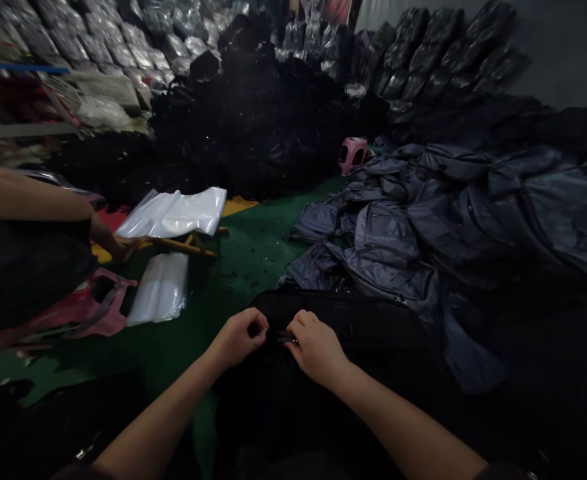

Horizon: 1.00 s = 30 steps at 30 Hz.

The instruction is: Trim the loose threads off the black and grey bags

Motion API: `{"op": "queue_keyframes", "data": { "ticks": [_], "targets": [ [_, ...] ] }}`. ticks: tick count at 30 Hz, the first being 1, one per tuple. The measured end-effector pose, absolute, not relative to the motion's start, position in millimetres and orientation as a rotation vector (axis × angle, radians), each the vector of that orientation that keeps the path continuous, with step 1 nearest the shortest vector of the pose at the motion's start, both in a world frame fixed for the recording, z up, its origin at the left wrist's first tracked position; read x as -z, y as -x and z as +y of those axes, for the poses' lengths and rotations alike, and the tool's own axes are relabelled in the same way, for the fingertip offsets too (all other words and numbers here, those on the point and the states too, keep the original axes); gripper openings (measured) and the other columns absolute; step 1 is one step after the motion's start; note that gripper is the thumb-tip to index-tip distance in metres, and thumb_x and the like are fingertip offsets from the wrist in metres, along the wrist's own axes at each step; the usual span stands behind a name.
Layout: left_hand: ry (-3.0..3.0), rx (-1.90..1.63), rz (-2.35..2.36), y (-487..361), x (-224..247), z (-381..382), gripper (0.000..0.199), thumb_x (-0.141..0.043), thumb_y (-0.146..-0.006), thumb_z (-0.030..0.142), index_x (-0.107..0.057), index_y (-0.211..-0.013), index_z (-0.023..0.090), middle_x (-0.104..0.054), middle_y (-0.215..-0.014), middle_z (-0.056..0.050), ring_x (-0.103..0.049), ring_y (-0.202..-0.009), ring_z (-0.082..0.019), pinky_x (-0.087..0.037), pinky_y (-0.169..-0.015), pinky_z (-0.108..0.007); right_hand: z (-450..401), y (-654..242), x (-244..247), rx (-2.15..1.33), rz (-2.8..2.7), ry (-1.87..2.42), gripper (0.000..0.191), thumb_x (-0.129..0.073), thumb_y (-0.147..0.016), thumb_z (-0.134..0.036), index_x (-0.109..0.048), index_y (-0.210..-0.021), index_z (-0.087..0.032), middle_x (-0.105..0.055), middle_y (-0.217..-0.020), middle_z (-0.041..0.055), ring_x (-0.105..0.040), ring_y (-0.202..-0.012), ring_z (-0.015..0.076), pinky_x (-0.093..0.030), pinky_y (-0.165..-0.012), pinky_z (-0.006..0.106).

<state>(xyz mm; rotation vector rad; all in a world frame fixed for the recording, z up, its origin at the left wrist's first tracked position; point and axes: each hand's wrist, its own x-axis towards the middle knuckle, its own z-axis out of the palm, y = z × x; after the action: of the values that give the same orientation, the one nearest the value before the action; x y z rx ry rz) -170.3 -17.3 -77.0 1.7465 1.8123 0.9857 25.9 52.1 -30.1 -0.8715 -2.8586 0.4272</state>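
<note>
A black bag (368,320) lies in front of me, its details lost in the dark. Over its left part my left hand (239,337) is closed in a pinch, thumb against fingertips; whatever it pinches is too small or dark to make out. Close beside it, my right hand (320,350) is closed round a small pointed metal tool (285,337) that looks like thread snips. The tool's tips point left, toward my left hand. Just beyond the bag is a heap of grey-blue bags (393,240), with zips and seams showing.
At left another person's arm (28,193) reaches past a pink stool (106,303). Clear plastic sheets (173,210) rest on a wooden stand (193,247); more plastic sheets (158,290) lie on the green floor (258,233). A black pile (253,120) and a small pink stool (352,155) stand behind.
</note>
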Motion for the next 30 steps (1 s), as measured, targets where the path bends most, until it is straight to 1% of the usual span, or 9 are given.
{"op": "queue_keyframes", "data": {
  "ticks": [3, 6, 10, 12, 16, 19, 22, 27, 30],
  "targets": [
    [-1.643, -1.089, 1.880, 176, 78, -18, 0.004, -0.047, -0.082, 0.022, -0.049, -0.081, 0.019, -0.060, -0.086, -0.003, -0.058, -0.079, -0.014, -0.048, -0.073, -0.028, 52, -26, 32, -0.442, -2.853, 0.868, 0.018, -0.064, -0.081, -0.022, -0.057, -0.096, -0.019, -0.051, -0.097, 0.0035, -0.048, -0.090, 0.0187, -0.044, -0.075, 0.028],
    [-1.644, -1.084, 1.858, 178, 72, -21, 0.009, -0.049, -0.082, 0.023, -0.053, -0.088, 0.019, -0.058, -0.087, -0.003, -0.057, -0.078, -0.014, -0.048, -0.071, -0.027, 53, -27, 34, -0.458, -2.850, 0.844, 0.018, -0.065, -0.080, -0.021, -0.057, -0.096, -0.019, -0.052, -0.097, 0.0030, -0.048, -0.090, 0.0186, -0.044, -0.075, 0.027],
    [-1.953, -0.747, 1.778, 170, 63, -24, 0.013, -0.056, -0.076, 0.018, -0.062, -0.086, 0.022, -0.058, -0.094, -0.003, -0.054, -0.091, -0.017, -0.044, -0.080, -0.028, 54, -28, 34, -0.450, -2.867, 0.822, 0.016, -0.063, -0.080, -0.019, -0.058, -0.095, -0.020, -0.052, -0.097, 0.0024, -0.048, -0.091, 0.0181, -0.043, -0.075, 0.027],
    [-2.052, -0.580, 1.823, 165, 61, -22, 0.015, -0.057, -0.075, 0.019, -0.064, -0.089, 0.022, -0.058, -0.095, -0.004, -0.053, -0.093, -0.019, -0.043, -0.079, -0.029, 53, -29, 34, -0.445, -2.872, 0.819, 0.016, -0.063, -0.081, -0.018, -0.058, -0.096, -0.020, -0.053, -0.097, 0.0022, -0.048, -0.091, 0.0180, -0.043, -0.075, 0.027],
    [-2.078, -0.488, 1.848, 160, 64, -13, 0.009, -0.056, -0.075, 0.019, -0.064, -0.079, 0.023, -0.057, -0.085, -0.004, -0.053, -0.084, -0.020, -0.041, -0.070, -0.030, 53, -30, 34, -0.431, -2.900, 0.838, 0.013, -0.061, -0.081, -0.020, -0.058, -0.094, -0.020, -0.053, -0.097, 0.0028, -0.048, -0.090, 0.0184, -0.043, -0.073, 0.027],
    [-2.094, -0.455, 1.842, 158, 66, -8, 0.007, -0.057, -0.072, 0.018, -0.062, -0.074, 0.022, -0.057, -0.081, -0.004, -0.053, -0.079, -0.019, -0.039, -0.067, -0.029, 53, -31, 34, -0.410, -2.914, 0.850, 0.010, -0.060, -0.082, -0.019, -0.058, -0.092, -0.020, -0.053, -0.097, 0.0032, -0.048, -0.090, 0.0187, -0.042, -0.071, 0.028],
    [-2.096, -0.463, 1.837, 156, 66, -8, 0.004, -0.059, -0.068, 0.020, -0.060, -0.072, 0.021, -0.057, -0.080, -0.003, -0.052, -0.078, -0.019, -0.039, -0.066, -0.029, 53, -32, 34, -0.398, -2.903, 0.848, 0.011, -0.059, -0.082, -0.019, -0.058, -0.093, -0.020, -0.053, -0.097, 0.0032, -0.048, -0.090, 0.0189, -0.042, -0.071, 0.028],
    [-2.060, -0.539, 1.823, 154, 67, -13, 0.004, -0.055, -0.070, 0.018, -0.055, -0.073, 0.021, -0.056, -0.079, -0.003, -0.052, -0.077, -0.018, -0.039, -0.067, -0.028, 53, -33, 35, -0.415, -2.895, 0.847, 0.011, -0.059, -0.082, -0.020, -0.059, -0.093, -0.020, -0.053, -0.097, 0.0034, -0.047, -0.090, 0.0188, -0.042, -0.072, 0.028],
    [-2.008, -0.586, 1.819, 153, 68, -16, 0.006, -0.054, -0.069, 0.015, -0.053, -0.072, 0.020, -0.056, -0.076, -0.002, -0.052, -0.074, -0.017, -0.038, -0.067, -0.027, 52, -31, 34, -0.409, -2.879, 0.847, 0.010, -0.059, -0.083, -0.019, -0.059, -0.093, -0.020, -0.053, -0.096, 0.0033, -0.047, -0.090, 0.0187, -0.042, -0.072, 0.027]
  ]
}}
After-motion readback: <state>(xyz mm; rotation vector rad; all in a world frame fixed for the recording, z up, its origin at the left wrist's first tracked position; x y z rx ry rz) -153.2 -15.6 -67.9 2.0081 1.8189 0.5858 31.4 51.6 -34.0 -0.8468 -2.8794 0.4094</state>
